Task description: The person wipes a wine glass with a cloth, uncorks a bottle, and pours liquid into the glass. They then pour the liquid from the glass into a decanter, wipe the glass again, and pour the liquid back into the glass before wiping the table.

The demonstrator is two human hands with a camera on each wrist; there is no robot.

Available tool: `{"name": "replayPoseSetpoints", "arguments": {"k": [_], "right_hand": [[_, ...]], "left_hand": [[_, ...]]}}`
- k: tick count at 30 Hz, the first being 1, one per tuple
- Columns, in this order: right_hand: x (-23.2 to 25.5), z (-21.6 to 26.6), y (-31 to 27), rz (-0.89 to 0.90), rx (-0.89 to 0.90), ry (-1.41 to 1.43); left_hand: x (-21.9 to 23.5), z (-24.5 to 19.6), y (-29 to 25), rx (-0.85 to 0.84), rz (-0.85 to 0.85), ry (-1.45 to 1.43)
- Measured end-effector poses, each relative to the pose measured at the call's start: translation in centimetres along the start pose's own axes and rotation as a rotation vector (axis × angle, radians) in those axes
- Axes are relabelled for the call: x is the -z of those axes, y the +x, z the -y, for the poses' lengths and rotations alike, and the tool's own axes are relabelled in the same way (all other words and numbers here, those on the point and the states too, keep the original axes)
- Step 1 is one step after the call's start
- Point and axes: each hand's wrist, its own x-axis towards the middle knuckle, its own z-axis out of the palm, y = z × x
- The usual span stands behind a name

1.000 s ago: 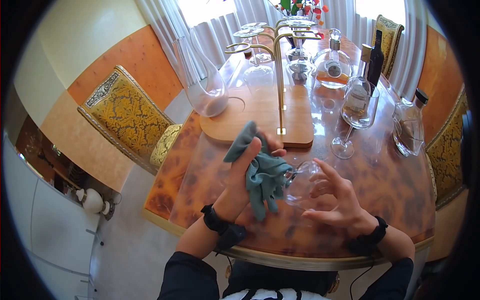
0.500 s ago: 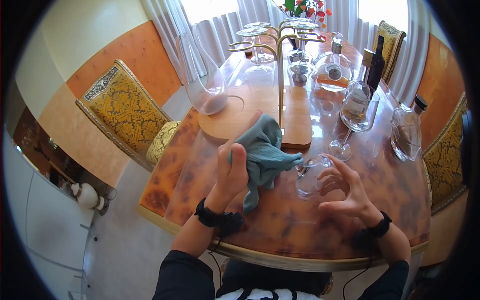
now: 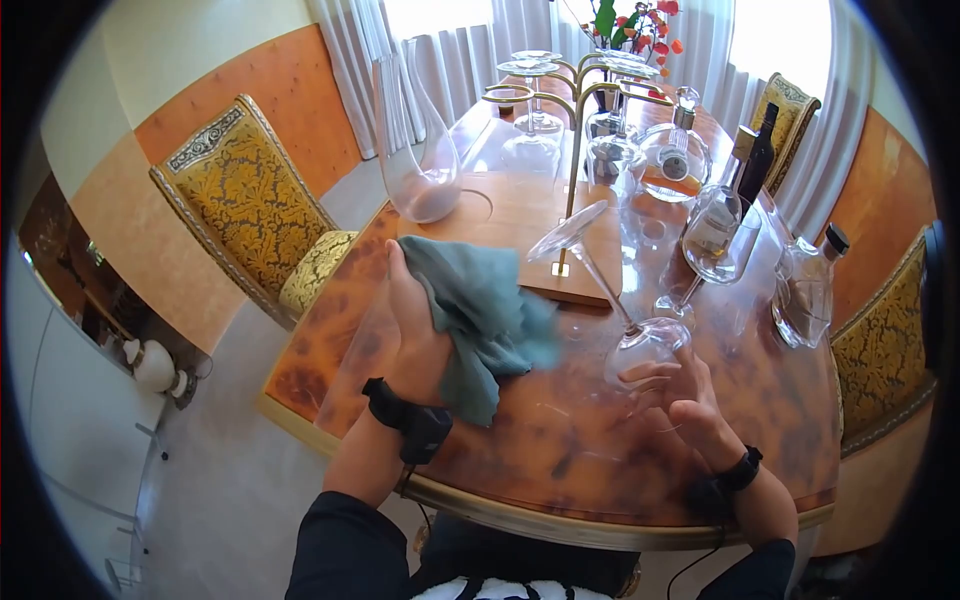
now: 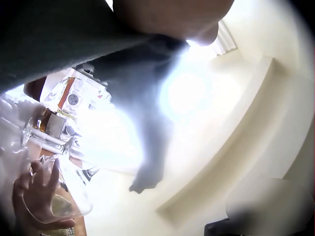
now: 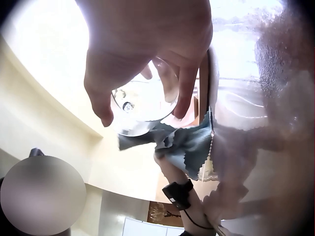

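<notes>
In the head view my right hand (image 3: 680,395) holds a stemmed glass (image 3: 645,350) by its bowl, the stem and foot tilted up to the left. The right wrist view has the fingers curved round the bowl (image 5: 147,101). My left hand (image 3: 415,335) grips a teal cloth (image 3: 475,300), which hangs down and fans out to the right, apart from the glass in the head view. The cloth (image 4: 142,88) fills much of the left wrist view, partly blurred.
Behind the hands a wooden board (image 3: 520,210) carries a brass rack (image 3: 573,170) with hanging glasses. A decanter (image 3: 425,180) stands on the left. To the right are a second wine glass (image 3: 715,245), a round bottle (image 3: 675,165), a dark bottle (image 3: 757,160) and a black-capped bottle (image 3: 805,290).
The cloth has come away from the glass's stem, and my left hand has moved left with it. The stem and foot are now bare. My right hand has kept hold of the bowl.
</notes>
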Motion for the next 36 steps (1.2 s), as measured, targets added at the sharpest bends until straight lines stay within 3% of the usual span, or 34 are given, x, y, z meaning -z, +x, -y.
{"name": "replayPoseSetpoints", "arguments": {"k": [2,4,6,8,9,11,12,15,16,18,19,23,26,28,29,30,32,33,34,36], "right_hand": [[0.3,-0.3,-0.1,-0.006,0.020,0.088],[0.5,-0.5,-0.1,-0.006,0.008,0.113],[0.3,-0.5,-0.1,-0.003,-0.005,0.142],[-0.1,-0.6,-0.1,0.015,-0.030,0.184],[-0.3,-0.8,-0.1,0.004,-0.038,0.184],[-0.7,-1.2,-0.1,0.027,-0.073,0.163],[-0.9,-1.3,-0.1,0.015,-0.079,0.166],[-1.7,-1.4,0.0,0.033,-0.082,0.144],[-2.0,-1.2,-0.1,0.032,-0.072,0.150],[-1.9,-1.1,-0.4,0.021,-0.060,0.153],[-1.7,-1.2,-0.5,-0.004,-0.031,0.093],[-0.9,-2.0,-0.3,-0.071,0.136,-0.179],[-0.9,-1.6,-0.2,-0.070,0.232,-0.338],[-0.8,-1.5,-0.3,-0.073,0.281,-0.382],[-0.7,-1.6,-0.5,-0.074,0.321,-0.424],[-0.6,-1.7,-0.6,-0.078,0.333,-0.420],[-0.2,-2.0,-0.5,-0.096,0.420,-0.370],[-0.4,-2.0,-0.6,-0.096,0.435,-0.368],[-0.6,-2.0,-0.5,-0.109,0.473,-0.296],[-0.9,-1.9,-0.4,-0.126,0.528,-0.223]], "left_hand": [[0.7,0.6,0.1,0.050,0.080,-0.048],[0.7,1.5,-0.3,0.073,-0.009,0.102],[0.4,2.1,-1.3,0.094,0.088,0.164],[-1.2,3.2,-2.9,0.396,0.210,0.057],[-1.5,3.5,-3.7,0.408,0.206,0.054],[-1.8,4.2,-5.2,0.633,0.461,0.007],[-1.6,4.9,-5.9,0.646,0.458,0.004],[-1.5,5.3,-7.3,0.562,0.797,0.344],[-1.4,5.9,-7.7,0.575,0.800,0.340],[-1.3,7.3,-8.8,-0.020,0.942,0.829],[-1.3,7.1,-8.7,-0.030,0.968,0.882],[-1.9,6.2,-9.0,-0.017,0.910,0.948],[-2.0,5.2,-8.4,-0.123,0.805,1.164],[-0.7,4.1,-5.8,-0.525,0.876,1.337],[-0.4,3.3,-5.0,-0.397,0.892,1.309],[-0.6,3.4,-4.8,-0.405,0.900,1.317],[-1.1,3.7,-4.5,-0.712,0.654,1.289],[-1.0,3.7,-4.4,-0.722,0.632,1.330],[-1.1,3.7,-4.6,-0.738,0.641,1.333],[-1.6,4.2,-5.4,-0.617,0.872,1.159]]}}
